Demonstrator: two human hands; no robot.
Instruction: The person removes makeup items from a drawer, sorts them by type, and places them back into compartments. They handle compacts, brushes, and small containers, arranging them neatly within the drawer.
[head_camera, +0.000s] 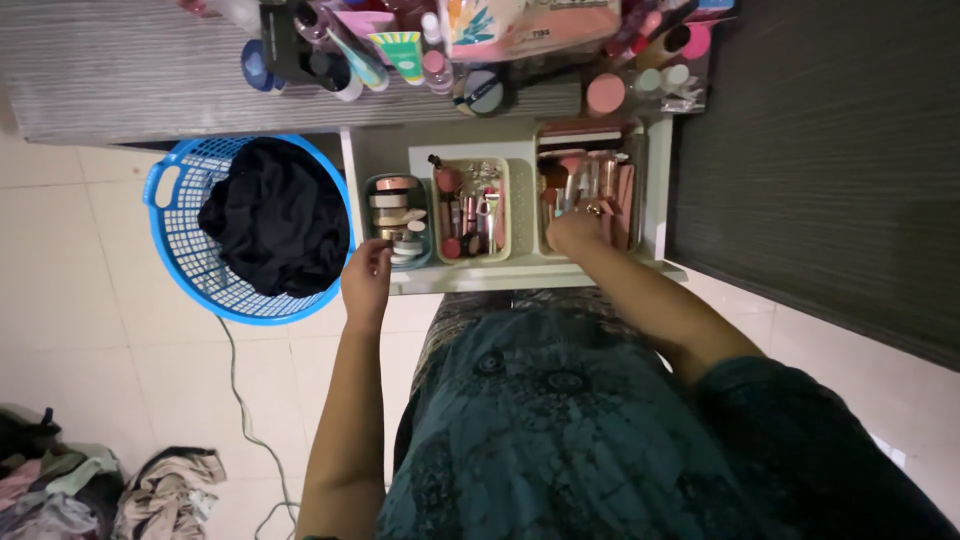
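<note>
Your left hand (366, 272) rests with fingers curled at the front edge of the open drawer (520, 268), beside the teal tray (372, 205). Your right hand (574, 230) reaches into the right organizer (633, 150) among brushes; its grip is probably closed, but I cannot tell.
</note>
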